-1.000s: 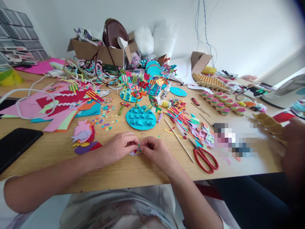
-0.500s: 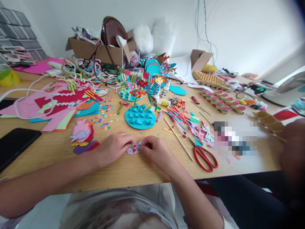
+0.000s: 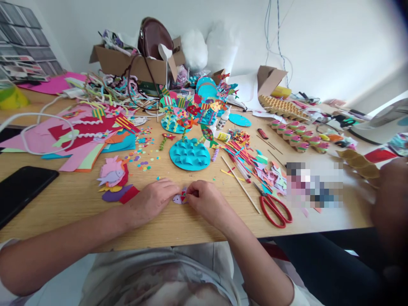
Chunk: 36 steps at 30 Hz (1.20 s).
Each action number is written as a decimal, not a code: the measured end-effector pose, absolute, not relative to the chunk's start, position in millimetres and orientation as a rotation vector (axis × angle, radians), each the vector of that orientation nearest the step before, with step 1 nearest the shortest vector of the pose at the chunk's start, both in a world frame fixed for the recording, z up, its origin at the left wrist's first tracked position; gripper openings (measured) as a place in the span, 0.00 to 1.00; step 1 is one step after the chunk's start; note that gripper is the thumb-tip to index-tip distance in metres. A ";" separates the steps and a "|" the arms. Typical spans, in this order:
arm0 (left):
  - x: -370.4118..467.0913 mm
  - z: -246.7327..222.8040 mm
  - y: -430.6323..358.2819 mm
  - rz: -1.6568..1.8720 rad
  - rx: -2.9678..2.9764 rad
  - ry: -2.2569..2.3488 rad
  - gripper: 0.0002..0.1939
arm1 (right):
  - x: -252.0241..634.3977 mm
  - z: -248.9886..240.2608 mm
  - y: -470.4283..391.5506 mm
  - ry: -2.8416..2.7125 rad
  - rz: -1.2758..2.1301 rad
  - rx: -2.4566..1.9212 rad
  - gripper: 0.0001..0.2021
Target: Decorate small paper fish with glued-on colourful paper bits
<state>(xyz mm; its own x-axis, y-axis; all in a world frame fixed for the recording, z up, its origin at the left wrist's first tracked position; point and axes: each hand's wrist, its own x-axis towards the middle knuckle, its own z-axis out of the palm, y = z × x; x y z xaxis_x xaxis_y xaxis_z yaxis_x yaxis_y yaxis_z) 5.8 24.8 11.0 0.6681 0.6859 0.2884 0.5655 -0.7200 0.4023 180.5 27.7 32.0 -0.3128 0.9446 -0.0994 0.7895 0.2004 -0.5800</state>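
A small lilac paper fish [image 3: 177,199] with coloured triangle patches lies on the table close to its front edge. My right hand [image 3: 205,199] is closed in a pinch over the fish's tail half and hides much of it. From the other side, my left hand [image 3: 159,194] has its fingers pressed together at the fish's upper head edge. Beyond them stands a blue scalloped disc [image 3: 189,155] with a patterned fish on a stem. To the left lie a pile of cut paper fish [image 3: 112,172] and purple and red paper pieces [image 3: 117,194].
Red-handled scissors [image 3: 276,210], a thin wooden stick [image 3: 240,183] and paper scraps [image 3: 270,174] lie to the right. A black phone [image 3: 24,193] is at the left. Glue bottles [image 3: 223,119] stand behind the disc. Another person's blurred hand [image 3: 392,199] is at the far right.
The view has shifted slightly, so the table things appear a little further right. My right fingers now cover more of the fish. Both hands stay at the fish.
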 end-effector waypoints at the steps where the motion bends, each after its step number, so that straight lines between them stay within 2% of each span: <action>1: 5.4 11.1 24.6 0.622 2.603 0.994 0.13 | 180.0 32.2 27.7 -2.205 0.790 -1.655 0.08; 18: 6.6 9.9 24.0 0.566 2.622 0.961 0.14 | 176.7 32.7 28.2 -2.314 0.660 -1.732 0.08; 27: 6.8 6.4 24.1 0.583 2.677 0.976 0.14 | 182.6 38.2 26.9 -2.286 0.616 -1.691 0.06; 36: 9.5 7.3 24.5 0.534 2.693 0.987 0.12 | 187.9 34.7 17.3 -2.247 0.617 -1.612 0.08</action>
